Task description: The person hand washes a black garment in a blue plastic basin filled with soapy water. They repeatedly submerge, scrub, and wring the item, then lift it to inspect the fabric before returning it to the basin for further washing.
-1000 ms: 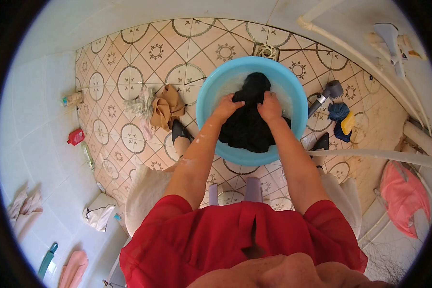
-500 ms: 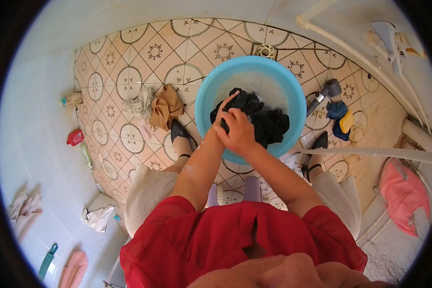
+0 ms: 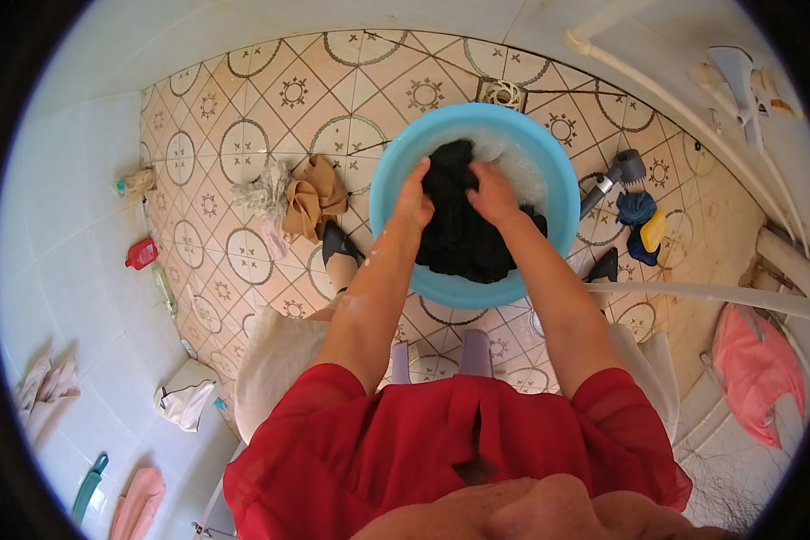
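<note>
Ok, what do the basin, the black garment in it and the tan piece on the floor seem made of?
Basin: probably plastic, smooth; uniform light blue with a rounded rim.
Black garment: fabric, mostly matte; it bunches in soft folds, fibre unclear.
Tan piece: likely fabric, fairly smooth; it lies in loose folds, exact type unclear.

The left arm (image 3: pixel 369 292) reaches forward and slants to the right (a few whitish flecks (image 3: pixel 377 256) dot it), while the right arm (image 3: pixel 553 292) mirrors it, slanting to the left, both nearly straight. The left hand (image 3: pixel 415 196) is turned on edge, fingers pointing forward; the right hand (image 3: pixel 494 193) angles inward toward it. The hands are near each other but apart; how firmly either closes is unclear
</note>
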The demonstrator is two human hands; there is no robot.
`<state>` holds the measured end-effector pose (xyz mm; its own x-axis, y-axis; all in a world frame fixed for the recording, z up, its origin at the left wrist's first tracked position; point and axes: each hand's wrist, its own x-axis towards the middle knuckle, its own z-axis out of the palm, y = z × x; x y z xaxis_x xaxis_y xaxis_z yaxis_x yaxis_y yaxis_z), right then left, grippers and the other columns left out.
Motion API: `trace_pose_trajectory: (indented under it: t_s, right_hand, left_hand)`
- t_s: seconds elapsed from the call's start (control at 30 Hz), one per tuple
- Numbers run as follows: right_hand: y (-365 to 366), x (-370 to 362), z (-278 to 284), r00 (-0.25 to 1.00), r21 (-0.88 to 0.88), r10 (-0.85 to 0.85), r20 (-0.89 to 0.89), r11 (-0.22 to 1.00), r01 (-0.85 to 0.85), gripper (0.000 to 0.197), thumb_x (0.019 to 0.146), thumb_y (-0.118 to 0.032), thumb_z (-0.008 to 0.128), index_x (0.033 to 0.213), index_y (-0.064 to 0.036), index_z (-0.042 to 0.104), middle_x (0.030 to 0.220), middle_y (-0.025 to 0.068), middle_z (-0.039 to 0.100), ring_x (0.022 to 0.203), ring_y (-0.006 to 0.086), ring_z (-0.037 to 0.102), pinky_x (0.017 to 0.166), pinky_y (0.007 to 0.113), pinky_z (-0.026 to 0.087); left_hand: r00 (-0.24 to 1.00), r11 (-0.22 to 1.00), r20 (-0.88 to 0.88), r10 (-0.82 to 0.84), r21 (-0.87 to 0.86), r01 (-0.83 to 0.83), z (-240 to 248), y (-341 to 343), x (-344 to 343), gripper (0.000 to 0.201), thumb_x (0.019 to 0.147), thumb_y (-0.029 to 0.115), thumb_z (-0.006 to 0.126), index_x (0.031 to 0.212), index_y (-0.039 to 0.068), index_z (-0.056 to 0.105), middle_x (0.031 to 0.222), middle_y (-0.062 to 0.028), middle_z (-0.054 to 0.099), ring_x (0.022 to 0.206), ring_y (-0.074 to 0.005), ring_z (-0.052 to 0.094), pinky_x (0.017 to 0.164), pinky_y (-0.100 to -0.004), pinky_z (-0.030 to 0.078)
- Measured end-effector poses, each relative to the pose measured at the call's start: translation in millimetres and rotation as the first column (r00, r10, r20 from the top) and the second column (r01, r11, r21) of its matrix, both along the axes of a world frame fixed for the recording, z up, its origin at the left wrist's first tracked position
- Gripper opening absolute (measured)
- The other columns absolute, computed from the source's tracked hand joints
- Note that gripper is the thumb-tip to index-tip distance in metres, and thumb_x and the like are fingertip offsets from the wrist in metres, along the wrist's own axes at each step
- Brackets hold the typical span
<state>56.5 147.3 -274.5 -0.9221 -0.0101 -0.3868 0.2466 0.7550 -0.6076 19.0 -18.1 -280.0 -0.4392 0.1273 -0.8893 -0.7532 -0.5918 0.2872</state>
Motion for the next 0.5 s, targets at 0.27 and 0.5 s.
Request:
trace_pose_trajectory:
  t_s: [0.27,0.5]
  right_hand:
    - [-40,5,76,0.949,-0.451,-0.178,-0.258,0.892,0.045,0.050,0.066,0.004,0.048,0.114,-0.0088,0.054,0.110,0.0143,0.055,0.105,0.0342,0.052,0.092,0.038,0.041]
    - [-78,27,99,0.913,-0.164,-0.088,-0.398,0.986,0.023,0.015,0.076,-0.023,0.064,0.082,-0.0108,0.057,0.084,0.0092,0.052,0.072,0.0304,0.057,0.057,0.039,0.048]
  left_hand:
    - [0.997,0.943,0.063,-0.032,0.333,0.009,31,8,-5,0.042,0.085,0.036,0.060,0.116,0.009,0.054,0.109,-0.0110,0.059,0.098,-0.0272,0.056,0.091,-0.0426,0.044]
    - [0.947,0.924,-0.320,-0.003,0.363,0.125,-28,6,32,0.034,0.092,0.029,0.048,0.118,0.006,0.052,0.109,-0.0104,0.058,0.097,-0.0237,0.056,0.086,-0.0402,0.047]
